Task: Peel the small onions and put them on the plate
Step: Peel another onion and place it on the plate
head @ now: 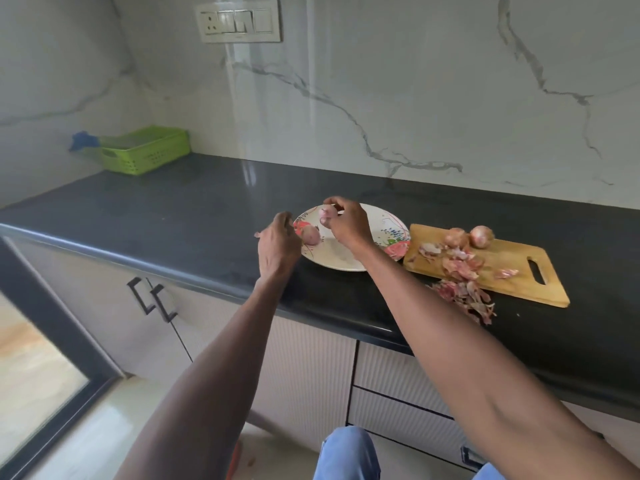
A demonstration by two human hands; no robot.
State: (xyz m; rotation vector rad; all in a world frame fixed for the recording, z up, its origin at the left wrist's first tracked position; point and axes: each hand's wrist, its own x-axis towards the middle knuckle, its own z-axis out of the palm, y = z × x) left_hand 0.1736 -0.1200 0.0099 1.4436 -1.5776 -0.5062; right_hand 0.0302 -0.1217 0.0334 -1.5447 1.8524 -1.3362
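Observation:
A white flowered plate [375, 223] sits on the dark counter. One peeled small onion [310, 234] lies on its left side. My right hand [348, 225] pinches another peeled onion [327, 213] above the plate. My left hand [278, 244] hovers at the plate's left rim with fingers loosely curled; a small dark scrap shows at its left edge, and whether it holds that scrap is unclear. Two unpeeled onions [481, 236] rest at the far end of a wooden cutting board [519, 268] to the right of the plate.
Onion skins [462, 263] are strewn over the board, and more skins [465, 297] spill onto the counter in front of it. A green basket [145, 150] stands in the back left corner. The counter's front edge [207, 285] runs diagonally, with cabinets below.

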